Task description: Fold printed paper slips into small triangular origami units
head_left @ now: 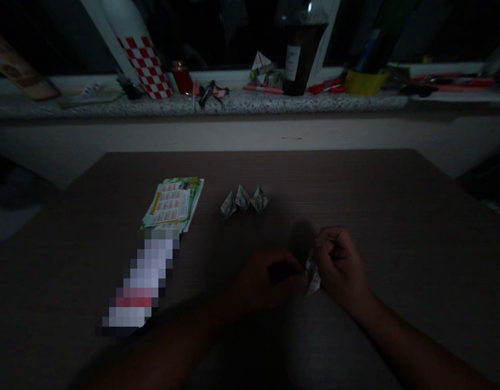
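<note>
Between my two hands is a small folded paper piece (313, 284), printed like the slips nearby. My left hand (274, 276) pinches its left side with thumb and fingers. From the right, my right hand (342, 268) closes on its upper part, so most of the paper is hidden. The light is dim and its exact shape is hard to make out. Farther back on the table stand three folded paper pieces (242, 199) in a row, pointed at the top. To their left lies a stack of printed paper slips (170, 203).
A pixelated, bright oblong object (146, 276) lies left of my left forearm. Behind the brown table (335, 179), a speckled windowsill (241, 103) carries a red-and-white checked bottle (148, 67), a dark bottle (298, 59), a yellow container (365, 82) and small clutter.
</note>
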Available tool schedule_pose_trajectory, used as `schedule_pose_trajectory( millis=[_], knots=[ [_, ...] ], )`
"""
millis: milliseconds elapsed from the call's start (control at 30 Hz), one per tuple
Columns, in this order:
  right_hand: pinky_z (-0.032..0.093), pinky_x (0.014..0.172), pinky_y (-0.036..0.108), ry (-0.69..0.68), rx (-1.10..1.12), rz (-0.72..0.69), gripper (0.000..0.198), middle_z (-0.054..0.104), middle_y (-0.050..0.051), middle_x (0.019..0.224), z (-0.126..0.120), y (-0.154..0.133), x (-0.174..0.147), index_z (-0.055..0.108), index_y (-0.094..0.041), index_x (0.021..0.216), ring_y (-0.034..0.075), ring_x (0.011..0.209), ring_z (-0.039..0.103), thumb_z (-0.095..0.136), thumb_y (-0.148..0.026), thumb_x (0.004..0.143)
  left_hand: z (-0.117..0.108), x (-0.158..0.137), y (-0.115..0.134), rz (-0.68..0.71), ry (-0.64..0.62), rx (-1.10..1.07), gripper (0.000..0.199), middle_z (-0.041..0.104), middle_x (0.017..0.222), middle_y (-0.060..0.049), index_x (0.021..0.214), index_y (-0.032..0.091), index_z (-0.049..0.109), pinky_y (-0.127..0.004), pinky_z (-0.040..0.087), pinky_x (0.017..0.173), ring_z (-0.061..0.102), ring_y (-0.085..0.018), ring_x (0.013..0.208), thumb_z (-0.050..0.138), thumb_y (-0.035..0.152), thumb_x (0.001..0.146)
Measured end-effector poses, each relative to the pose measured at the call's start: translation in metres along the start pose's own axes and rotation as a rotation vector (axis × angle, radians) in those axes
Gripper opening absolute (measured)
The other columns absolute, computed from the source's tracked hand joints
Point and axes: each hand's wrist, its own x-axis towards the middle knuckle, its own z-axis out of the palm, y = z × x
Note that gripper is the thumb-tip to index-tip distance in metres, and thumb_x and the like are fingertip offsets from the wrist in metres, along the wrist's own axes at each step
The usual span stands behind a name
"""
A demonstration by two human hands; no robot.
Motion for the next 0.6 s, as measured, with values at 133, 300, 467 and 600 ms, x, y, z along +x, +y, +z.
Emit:
schedule_pose_trajectory(
  millis=[133,300,467,600],
  knots=[
    [0.036,0.046,0.021,-0.022,-0.180,-0.155,0.007,0.043,-0.006,0.064,-0.0005,-0.0054,-0.0019,0.044,-0.023,0.085,0.009,0.050,0.045,0.051,-0.021,0.088,0.0023,0.0024,-0.0003,-0.093,0.037,0.064,0.027,0.058,0.066,0.000,0.076,0.013,0.064,-0.021,0.037,0.055,0.050,-0.011,0.060,0.064,0.040,0.077],
    [0.037,0.047,0.020,-0.025,-0.265,-0.222,0.009,0.043,-0.006,0.063,-0.0010,-0.0092,-0.0010,0.044,-0.023,0.085,0.009,0.051,0.046,0.050,-0.018,0.087,0.0046,0.0026,0.0012,-0.113,0.037,0.134,0.023,0.060,0.069,0.000,0.080,0.013,0.065,-0.021,0.038,0.056,0.052,-0.012,0.063,0.063,0.036,0.077],
    [0.037,0.047,0.020,-0.031,-0.253,-0.237,0.009,0.042,-0.006,0.063,-0.0018,-0.0080,-0.0015,0.043,-0.023,0.085,0.009,0.051,0.045,0.050,-0.017,0.087,0.0049,0.0033,0.0018,-0.096,0.043,0.165,0.023,0.062,0.072,-0.001,0.084,0.013,0.067,-0.022,0.039,0.056,0.054,-0.012,0.063,0.062,0.034,0.077],
    [0.037,0.048,0.020,-0.039,-0.222,-0.224,0.008,0.042,-0.006,0.064,0.0001,-0.0067,-0.0028,0.044,-0.023,0.087,0.009,0.052,0.046,0.051,-0.018,0.088,0.0055,0.0033,0.0004,-0.046,0.043,0.143,0.016,0.060,0.066,0.000,0.076,0.013,0.067,-0.020,0.038,0.054,0.052,-0.011,0.060,0.059,0.027,0.078]
  ],
)
